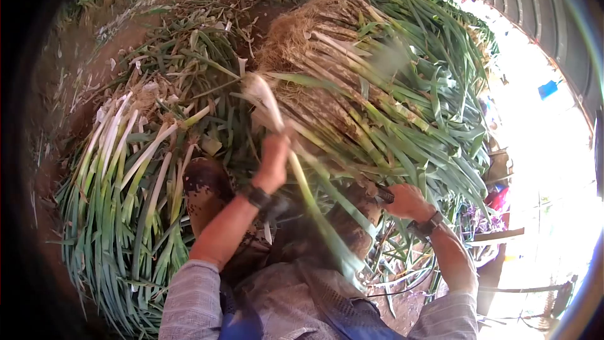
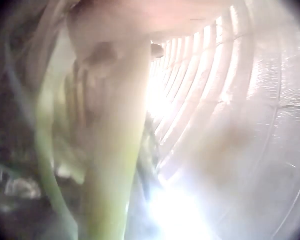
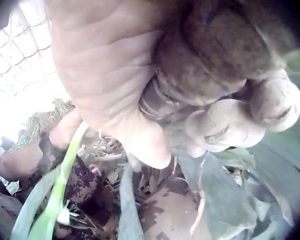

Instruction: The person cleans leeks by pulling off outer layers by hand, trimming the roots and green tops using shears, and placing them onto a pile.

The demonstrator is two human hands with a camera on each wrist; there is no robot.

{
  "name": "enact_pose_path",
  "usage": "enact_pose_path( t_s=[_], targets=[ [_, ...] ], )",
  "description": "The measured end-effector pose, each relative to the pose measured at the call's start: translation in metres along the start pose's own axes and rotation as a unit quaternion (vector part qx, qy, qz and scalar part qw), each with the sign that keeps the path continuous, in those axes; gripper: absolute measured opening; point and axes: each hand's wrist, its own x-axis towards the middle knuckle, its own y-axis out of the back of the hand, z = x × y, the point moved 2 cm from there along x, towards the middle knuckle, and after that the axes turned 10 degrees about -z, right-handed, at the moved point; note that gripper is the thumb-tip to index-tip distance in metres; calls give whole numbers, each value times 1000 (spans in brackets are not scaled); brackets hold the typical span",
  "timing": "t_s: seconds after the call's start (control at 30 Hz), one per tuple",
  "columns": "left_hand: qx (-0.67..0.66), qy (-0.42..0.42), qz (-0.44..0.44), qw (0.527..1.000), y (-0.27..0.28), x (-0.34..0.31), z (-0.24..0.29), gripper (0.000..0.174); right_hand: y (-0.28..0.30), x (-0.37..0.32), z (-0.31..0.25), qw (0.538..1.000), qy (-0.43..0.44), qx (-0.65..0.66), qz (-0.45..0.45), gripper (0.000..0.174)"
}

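Observation:
My left hand (image 1: 275,157) grips a leek (image 1: 267,104) around its pale stalk, root end up and green leaves trailing down past the lap; it is blurred in the head view. Close up in the left wrist view, the leek stalk (image 2: 115,145) runs down from the hand. My right hand (image 1: 409,203), over the right knee, has its fingers curled round a short dark handle (image 1: 382,194); what the handle belongs to is hidden. Curled fingers (image 3: 225,125) and the thumb fill the top of the right wrist view, with leek leaves below.
A big pile of soil-covered leeks (image 1: 358,101) lies ahead and to the right, roots toward the middle. Leeks with clean white stalks (image 1: 119,132) lie at the left. Stripped leaves (image 1: 201,56) litter the ground ahead. A ribbed wall (image 1: 528,6) curves up at the right.

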Motion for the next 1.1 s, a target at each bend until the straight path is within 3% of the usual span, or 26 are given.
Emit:
enact_pose_path(
  t_s=[0.1,0.2,0.23,0.3,0.33,0.37,0.4,0.43,0.5,0.53,0.6,0.63,0.73,0.77,0.83,0.9,0.93,0.97,1.0,1.03,1.1],
  targets=[
    [-1,-111,125,986,32,3,105,27,-9,0,11,1000,11,-13,9,38],
    [-44,-239,130,961,65,-8,214,24,-17,10,17,1000,9,-22,18,39],
    [-33,-245,43,968,102,-6,247,24,-17,14,18,999,-2,-26,20,39],
    [31,-311,178,933,107,-28,325,25,-18,22,15,999,4,-29,39,40],
    [139,-342,194,909,126,-38,364,39,-17,25,12,998,5,-34,58,40],
    [152,-360,252,885,100,-60,394,31,-15,30,8,998,10,-33,58,40],
    [251,-386,126,879,161,-55,443,35,-10,37,3,999,12,-24,39,40],
    [362,-393,168,828,134,-84,460,38,-4,43,-4,1000,13,-16,19,40],
    [575,-226,145,773,233,-95,561,46,15,47,-27,1000,14,-2,4,40],
    [576,-225,151,771,203,-107,562,46,22,50,-36,1000,11,14,-10,39],
    [712,-285,362,530,95,-137,537,41,18,74,-41,999,46,-17,14,38],
    [730,-245,384,509,88,-150,532,47,17,87,-45,995,75,-44,38,36],
    [805,-250,373,388,292,-149,599,51,29,112,-65,995,55,-75,-17,36],
    [819,-148,364,418,343,-154,585,52,36,114,-73,995,57,-83,-20,37],
    [891,-310,327,55,377,-162,536,47,45,120,-85,996,60,-66,-23,38],
    [766,-64,399,500,325,-142,460,46,55,125,-95,998,47,-29,-25,40],
    [773,-49,371,513,309,-122,423,46,53,134,-93,998,44,-29,-26,40],
    [656,-78,329,675,249,-112,370,47,49,150,-88,997,62,-36,-8,40],
    [649,-36,223,726,235,-93,337,41,47,160,-87,996,81,-44,11,41],
    [512,-21,110,852,207,-74,295,40,48,164,-89,995,72,-63,-11,41],
    [378,-9,-23,925,141,-51,224,38,51,167,-94,997,65,-47,-8,42]
  ],
)
